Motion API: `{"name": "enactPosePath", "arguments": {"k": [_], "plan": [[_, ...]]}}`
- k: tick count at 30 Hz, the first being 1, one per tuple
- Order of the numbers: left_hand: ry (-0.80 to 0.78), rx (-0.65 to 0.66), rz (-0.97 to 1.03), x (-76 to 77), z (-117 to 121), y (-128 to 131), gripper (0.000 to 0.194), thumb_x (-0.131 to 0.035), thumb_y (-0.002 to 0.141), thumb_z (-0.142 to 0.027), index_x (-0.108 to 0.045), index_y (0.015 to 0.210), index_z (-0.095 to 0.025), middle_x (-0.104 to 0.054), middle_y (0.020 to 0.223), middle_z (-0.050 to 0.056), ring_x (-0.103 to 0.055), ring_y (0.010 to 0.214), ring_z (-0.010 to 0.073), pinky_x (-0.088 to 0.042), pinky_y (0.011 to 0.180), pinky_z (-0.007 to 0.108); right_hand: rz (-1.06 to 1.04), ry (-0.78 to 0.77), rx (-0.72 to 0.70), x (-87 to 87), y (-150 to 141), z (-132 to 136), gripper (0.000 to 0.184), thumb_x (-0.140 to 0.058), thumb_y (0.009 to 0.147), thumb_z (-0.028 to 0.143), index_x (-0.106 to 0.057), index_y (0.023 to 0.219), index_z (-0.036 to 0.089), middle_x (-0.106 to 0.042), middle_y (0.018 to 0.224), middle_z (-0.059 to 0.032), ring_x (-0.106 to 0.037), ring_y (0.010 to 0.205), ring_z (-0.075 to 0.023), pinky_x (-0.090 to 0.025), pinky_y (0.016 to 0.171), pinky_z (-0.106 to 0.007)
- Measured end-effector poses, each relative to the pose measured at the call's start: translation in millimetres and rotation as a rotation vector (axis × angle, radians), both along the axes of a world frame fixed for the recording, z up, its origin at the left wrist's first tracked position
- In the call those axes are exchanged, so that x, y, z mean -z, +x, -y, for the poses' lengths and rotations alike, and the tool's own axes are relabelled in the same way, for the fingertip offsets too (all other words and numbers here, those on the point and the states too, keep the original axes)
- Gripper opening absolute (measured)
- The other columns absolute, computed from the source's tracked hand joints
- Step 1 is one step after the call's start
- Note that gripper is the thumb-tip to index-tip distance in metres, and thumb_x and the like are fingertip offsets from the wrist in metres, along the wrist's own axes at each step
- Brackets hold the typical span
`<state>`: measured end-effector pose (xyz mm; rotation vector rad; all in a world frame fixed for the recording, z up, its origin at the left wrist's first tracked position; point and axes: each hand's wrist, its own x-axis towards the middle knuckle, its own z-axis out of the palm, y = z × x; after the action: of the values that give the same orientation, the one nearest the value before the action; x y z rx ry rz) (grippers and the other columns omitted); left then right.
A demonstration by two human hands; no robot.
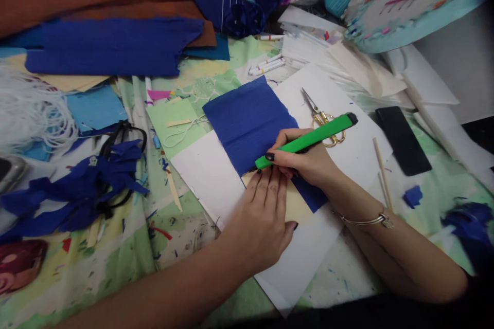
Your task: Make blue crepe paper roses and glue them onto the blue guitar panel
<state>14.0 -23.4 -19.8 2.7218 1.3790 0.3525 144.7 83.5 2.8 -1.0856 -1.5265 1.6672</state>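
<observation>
Both forearms come in from the bottom of the frame over a paint-flecked table cover [116, 262]. On it, at centre, lies a white sheet [208, 175], and on that a dark blue crepe paper piece [247, 118] with a tan card [297, 205] partly over its lower edge. Left hand [266, 216] lies flat, fingers together and extended, pressing down on the card and holding nothing. Right hand [304, 162] is closed in a pen grip round a green utility knife [304, 141], tip down at the card's upper edge, body slanting toward the upper right (its blade is too small to make out). A clean stroke likely needs the flat hand firm and its fingertips clear of the tip. Gold-handled scissors [322, 115] lie just behind the knife, a black phone [403, 139] at right
</observation>
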Motion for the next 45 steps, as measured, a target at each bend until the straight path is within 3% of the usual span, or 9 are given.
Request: {"name": "enactPosePath", "arguments": {"k": [5,13,45], "plan": [[-0.012,-0.003,0.003,-0.1,-0.5,0.9,0.069,-0.035,0.093,-0.043,-0.035,0.136,0.011,-0.039,0.141,0.031,-0.03,0.135,0.0408,-0.024,0.112,0.05,-0.031,-0.014,0.006,-0.2,1.6,-1.8,0.02,-0.076,0.069,0.024,-0.057,0.065,0.017,-0.056,0.046,0.0049,-0.043,0.035,-0.0061,-0.031,0.034,-0.019],[-0.012,-0.014,0.007,0.3,0.6,0.9,0.07,-0.036,0.092,-0.043,-0.034,0.137,0.011,-0.037,0.141,0.032,-0.029,0.135,0.0411,-0.025,0.112,0.05,0.069,0.1,-0.004,-4.4,2.5,-3.5,0.017,-0.077,0.065,0.02,-0.06,0.064,0.015,-0.059,0.052,0.0031,-0.046,0.042,-0.0061,-0.034,0.039,-0.018],[0.012,-0.008,-0.037,-0.4,0.6,0.9,0.071,-0.036,0.092,-0.044,-0.033,0.137,0.011,-0.036,0.142,0.031,-0.03,0.136,0.0398,-0.025,0.112,0.049,0.042,0.085,-0.006,-0.9,8.0,-6.9,0.018,-0.075,0.068,0.022,-0.059,0.066,0.014,-0.056,0.049,0.0045,-0.044,0.04,-0.0052,-0.034,0.038,-0.018]]}}
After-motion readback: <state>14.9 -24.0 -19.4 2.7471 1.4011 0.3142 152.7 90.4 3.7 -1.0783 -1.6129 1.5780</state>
